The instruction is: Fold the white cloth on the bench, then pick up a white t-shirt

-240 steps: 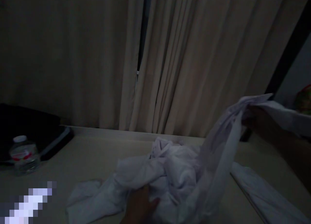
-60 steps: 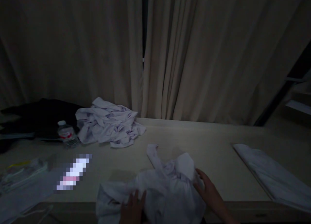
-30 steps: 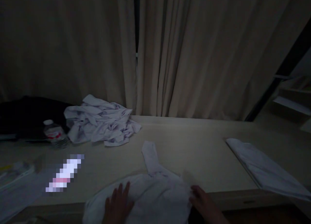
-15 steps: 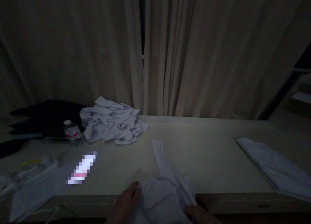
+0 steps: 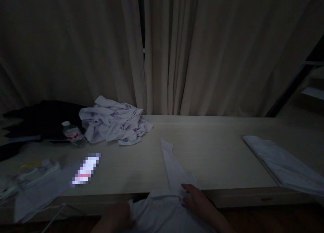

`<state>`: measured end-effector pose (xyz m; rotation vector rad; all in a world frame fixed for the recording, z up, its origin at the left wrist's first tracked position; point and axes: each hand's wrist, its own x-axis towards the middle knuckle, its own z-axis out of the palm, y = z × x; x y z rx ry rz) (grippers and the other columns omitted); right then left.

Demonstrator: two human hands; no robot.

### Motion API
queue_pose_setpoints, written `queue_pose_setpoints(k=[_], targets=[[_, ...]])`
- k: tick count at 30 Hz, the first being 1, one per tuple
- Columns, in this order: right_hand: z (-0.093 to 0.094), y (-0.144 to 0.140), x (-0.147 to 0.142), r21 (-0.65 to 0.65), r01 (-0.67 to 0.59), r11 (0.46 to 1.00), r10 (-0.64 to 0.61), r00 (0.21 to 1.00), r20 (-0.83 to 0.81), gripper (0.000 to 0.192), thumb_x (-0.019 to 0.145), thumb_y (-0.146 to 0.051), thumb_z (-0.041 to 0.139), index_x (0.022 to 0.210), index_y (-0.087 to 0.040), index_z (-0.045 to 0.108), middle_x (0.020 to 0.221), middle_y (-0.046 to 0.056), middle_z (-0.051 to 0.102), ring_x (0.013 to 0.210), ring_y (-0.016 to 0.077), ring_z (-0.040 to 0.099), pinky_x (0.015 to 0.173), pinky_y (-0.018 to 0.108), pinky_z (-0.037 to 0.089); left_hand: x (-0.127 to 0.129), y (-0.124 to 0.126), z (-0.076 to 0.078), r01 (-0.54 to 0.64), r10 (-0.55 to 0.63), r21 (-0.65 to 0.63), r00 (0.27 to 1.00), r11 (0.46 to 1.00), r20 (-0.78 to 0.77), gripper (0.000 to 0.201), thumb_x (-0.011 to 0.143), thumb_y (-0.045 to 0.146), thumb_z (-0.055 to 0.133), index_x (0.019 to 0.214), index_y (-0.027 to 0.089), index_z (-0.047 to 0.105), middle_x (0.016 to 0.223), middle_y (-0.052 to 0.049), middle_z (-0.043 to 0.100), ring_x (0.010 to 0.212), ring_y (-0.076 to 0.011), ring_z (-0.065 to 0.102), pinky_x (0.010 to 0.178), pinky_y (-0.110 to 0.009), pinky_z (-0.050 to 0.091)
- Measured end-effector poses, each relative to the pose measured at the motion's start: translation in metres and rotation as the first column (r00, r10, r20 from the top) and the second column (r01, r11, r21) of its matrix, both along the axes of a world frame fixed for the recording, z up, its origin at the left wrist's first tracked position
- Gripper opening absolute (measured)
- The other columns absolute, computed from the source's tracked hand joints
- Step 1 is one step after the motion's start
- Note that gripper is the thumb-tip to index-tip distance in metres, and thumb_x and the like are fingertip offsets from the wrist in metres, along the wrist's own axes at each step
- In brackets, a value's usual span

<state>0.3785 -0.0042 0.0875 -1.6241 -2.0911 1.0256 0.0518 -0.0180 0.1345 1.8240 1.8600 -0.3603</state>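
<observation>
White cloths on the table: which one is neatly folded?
The folded white cloth at the table's right end lies flat and smooth. The pile by the bottle is crumpled; the hands' garment hangs over the edge.

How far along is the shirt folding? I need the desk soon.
Done: one folded white garment lies at the right. In hand: both the left hand and right hand press a white shirt at the desk edge. Left: the crumpled pile.

We look into a dim room. Beige curtains (image 5: 202,51) hang across the far wall, parted by 1 narrow dark gap (image 5: 141,20). A long pale wooden table (image 5: 217,152) runs left to right beneath them. At far right, dark shelving (image 5: 310,78) stands.
</observation>
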Motion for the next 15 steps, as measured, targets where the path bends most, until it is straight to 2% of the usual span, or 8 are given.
queue_pose_setpoints(k=[2, 5, 7, 9, 10, 12, 14, 15], targets=[[-0.007, 0.007, -0.017, 0.026, -0.076, 0.997, 0.074, 0.996, 0.039, 0.050, 0.075, -0.026, 0.048, 0.124, -0.016, 0.049, 0.131, 0.014, 0.051, 0.120, 0.0238, 0.046, 0.101, 0.035, 0.032, 0.000, 0.000, 0.006, 0.001, -0.002, 0.004, 1.000, 1.000, 0.010, 0.038, 0.067, 0.043, 0.054, 0.092, 0.018, 0.068, 0.100, -0.016, 0.070, 0.093, -0.0352, 0.064, 0.078, -0.046, 0.047], [-0.010, 0.006, -0.036, -0.004, -0.153, 0.988, 0.153, 0.986, 0.067, 0.035, 0.066, -0.019, 0.052, 0.100, -0.017, 0.062, 0.110, 0.010, 0.061, 0.104, 0.0221, 0.054, 0.091, 0.031, 0.038, 0.014, 0.003, 0.013, 0.034, -0.034, 0.162, 0.999, 0.986, -0.006, 0.042, 0.077, 0.039, 0.044, 0.106, 0.017, 0.064, 0.109, -0.017, 0.065, 0.101, -0.0333, 0.061, 0.085, -0.047, 0.044], [-0.003, 0.002, -0.038, -0.010, -0.143, 0.990, 0.143, 0.990, 0.022, 0.025, 0.065, -0.019, 0.053, 0.088, -0.020, 0.061, 0.099, 0.006, 0.063, 0.094, 0.0192, 0.055, 0.083, 0.029, 0.039, 0.032, 0.004, 0.016, 0.052, -0.072, 0.279, 0.995, 0.959, 0.064, 0.044, 0.081, 0.035, 0.041, 0.120, 0.020, 0.055, 0.121, -0.015, 0.059, 0.110, -0.0285, 0.056, 0.092, -0.042, 0.041], [0.009, -0.002, -0.034, 0.009, -0.098, 0.995, 0.098, 0.995, -0.028, 0.017, 0.067, -0.020, 0.053, 0.083, -0.021, 0.058, 0.092, 0.003, 0.063, 0.088, 0.0176, 0.055, 0.078, 0.028, 0.039, 0.053, 0.000, 0.016, 0.022, -0.090, 0.337, 0.978, 0.941, 0.187, 0.039, 0.084, 0.036, 0.037, 0.115, 0.023, 0.056, 0.119, -0.012, 0.060, 0.109, -0.0246, 0.056, 0.093, -0.038, 0.040], [0.016, -0.003, -0.031, 0.020, -0.069, 0.997, 0.069, 0.996, -0.048, 0.013, 0.067, -0.021, 0.053, 0.080, -0.021, 0.056, 0.088, 0.002, 0.062, 0.085, 0.0169, 0.055, 0.076, 0.027, 0.038, 0.063, -0.004, 0.013, -0.005, -0.085, 0.337, 0.964, 0.941, 0.251, 0.036, 0.086, 0.039, 0.035, 0.106, 0.022, 0.060, 0.110, -0.010, 0.063, 0.103, -0.0233, 0.058, 0.091, -0.037, 0.041], [0.030, -0.005, -0.026, 0.033, 0.025, 0.999, -0.021, 0.994, -0.103, 0.006, 0.068, -0.022, 0.053, 0.074, -0.021, 0.052, 0.075, -0.002, 0.058, 0.074, 0.0143, 0.052, 0.068, 0.026, 0.036, 0.084, -0.015, 0.004, -0.050, -0.060, 0.256, 0.911, 0.965, 0.407, 0.037, 0.086, 0.046, 0.034, 0.092, 0.022, 0.061, 0.089, -0.007, 0.067, 0.086, -0.0206, 0.061, 0.081, -0.034, 0.045], [0.044, -0.007, -0.027, 0.015, 0.122, 0.992, -0.116, 0.969, -0.219, 0.006, 0.068, -0.022, 0.054, 0.068, -0.020, 0.048, 0.065, -0.005, 0.050, 0.065, 0.0115, 0.046, 0.060, 0.024, 0.034, 0.104, -0.026, -0.009, -0.067, -0.007, 0.104, 0.809, 0.992, 0.588, 0.038, 0.079, 0.050, 0.046, 0.103, 0.021, 0.056, 0.090, -0.006, 0.066, 0.080, -0.0186, 0.061, 0.075, -0.031, 0.047], [0.050, -0.010, -0.031, -0.026, 0.140, 0.990, -0.141, 0.943, -0.302, 0.008, 0.067, -0.021, 0.055, 0.067, -0.020, 0.047, 0.063, -0.006, 0.048, 0.062, 0.0105, 0.045, 0.057, 0.023, 0.033, 0.113, -0.031, -0.016, -0.069, 0.034, 0.026, 0.746, 0.997, 0.666, 0.048, 0.074, 0.048, 0.054, 0.114, 0.021, 0.051, 0.099, -0.008, 0.066, 0.083, -0.0184, 0.061, 0.074, -0.029, 0.048]])
